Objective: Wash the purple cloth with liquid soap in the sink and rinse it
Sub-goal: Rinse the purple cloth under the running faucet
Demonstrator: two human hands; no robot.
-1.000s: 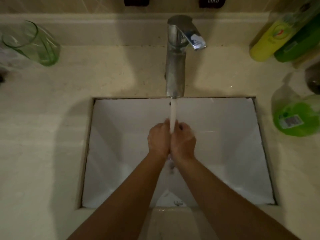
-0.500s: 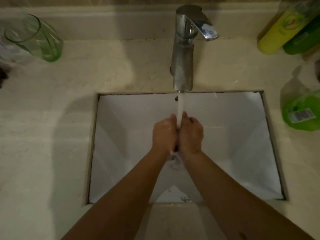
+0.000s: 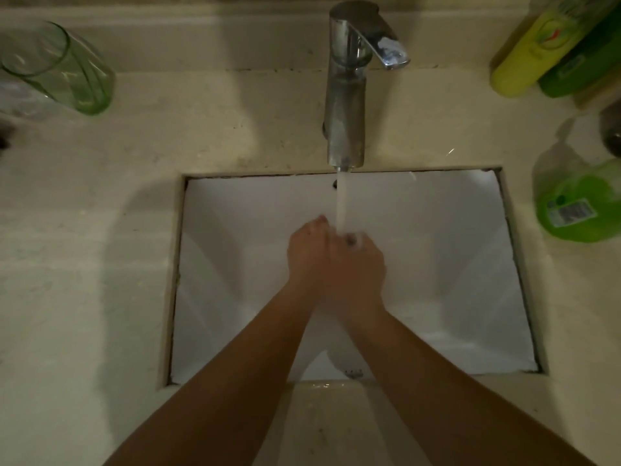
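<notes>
left hand (image 3: 307, 253): fingers curled, pressed against the right hand | right hand (image 3: 358, 264): fingers curled, knuckles up | both forearms bare, converging from the lower edge | what the hands enclose: hidden

The counter (image 3: 111, 250) is pale stone with a white sink (image 3: 235, 264) set into it. The hands (image 3: 336, 264) are over the sink, so everything else sits around them. Far off to their left and up, a green glass (image 3: 67, 75) stands on the counter. Straight ahead of them, the shiny tap (image 3: 346, 105) stands on the counter's back part. Off to their right sits a green soap bottle (image 3: 578, 206). Further up on that side lie a yellow bottle (image 3: 527, 55) and a dark green bottle (image 3: 584, 58), touching each other.
</notes>
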